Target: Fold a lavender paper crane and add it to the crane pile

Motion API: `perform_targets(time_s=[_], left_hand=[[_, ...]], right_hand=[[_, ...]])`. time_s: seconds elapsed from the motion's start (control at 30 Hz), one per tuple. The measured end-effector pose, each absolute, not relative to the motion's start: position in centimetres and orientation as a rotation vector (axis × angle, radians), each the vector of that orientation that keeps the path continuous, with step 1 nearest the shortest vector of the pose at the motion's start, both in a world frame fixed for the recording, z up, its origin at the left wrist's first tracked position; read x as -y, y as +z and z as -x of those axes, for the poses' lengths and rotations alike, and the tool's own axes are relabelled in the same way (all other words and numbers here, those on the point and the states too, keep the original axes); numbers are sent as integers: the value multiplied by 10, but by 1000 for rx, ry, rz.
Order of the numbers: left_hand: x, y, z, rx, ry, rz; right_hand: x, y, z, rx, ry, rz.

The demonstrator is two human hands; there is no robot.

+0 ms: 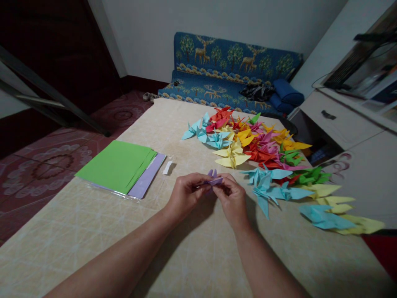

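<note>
A small folded piece of purple paper (214, 181) is held between my two hands, above the middle of the table. My left hand (188, 191) pinches its left side between thumb and fingers. On the other side, my right hand (230, 194) grips it with thumb and curled fingers. Two narrow purple points stick up between the hands; the lower part of the paper is partly hidden by my fingers. Just right of my right hand lie light blue paper cranes (263, 180), and a pale yellow crane (232, 156) rests a little beyond it.
Green paper sheets (114, 165) lie over purple sheets (149, 176) on the left of the table (77, 231). A small white paper strip (168, 167) is beside them. Many-coloured cranes (263, 145) crowd the right side. Behind stand a blue patterned sofa (217, 62) and a white cabinet (356, 136).
</note>
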State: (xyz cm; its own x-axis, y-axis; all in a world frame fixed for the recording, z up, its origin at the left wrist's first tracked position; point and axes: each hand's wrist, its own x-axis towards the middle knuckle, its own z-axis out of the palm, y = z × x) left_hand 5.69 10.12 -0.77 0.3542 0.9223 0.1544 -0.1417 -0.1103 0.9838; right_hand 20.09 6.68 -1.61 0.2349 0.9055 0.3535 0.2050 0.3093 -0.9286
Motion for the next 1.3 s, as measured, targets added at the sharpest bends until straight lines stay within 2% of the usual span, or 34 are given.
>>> perform_targets(time_s=[0.3,0.77,0.97,1.3], left_hand=[[-104,-7,-59,-842,1044,-1125],[-101,-1,-60,-820,855,-1057],[-105,4,-58,-825,896,-888],[-105,6,-56,-843,979,-833]], right_hand=[[-66,-14,-198,1215,691,1230],[-65,-13,-200,1237,582,1176],[-63,-14,-201,1411,462,1127],[-63,-20,-199,1480,490,1172]])
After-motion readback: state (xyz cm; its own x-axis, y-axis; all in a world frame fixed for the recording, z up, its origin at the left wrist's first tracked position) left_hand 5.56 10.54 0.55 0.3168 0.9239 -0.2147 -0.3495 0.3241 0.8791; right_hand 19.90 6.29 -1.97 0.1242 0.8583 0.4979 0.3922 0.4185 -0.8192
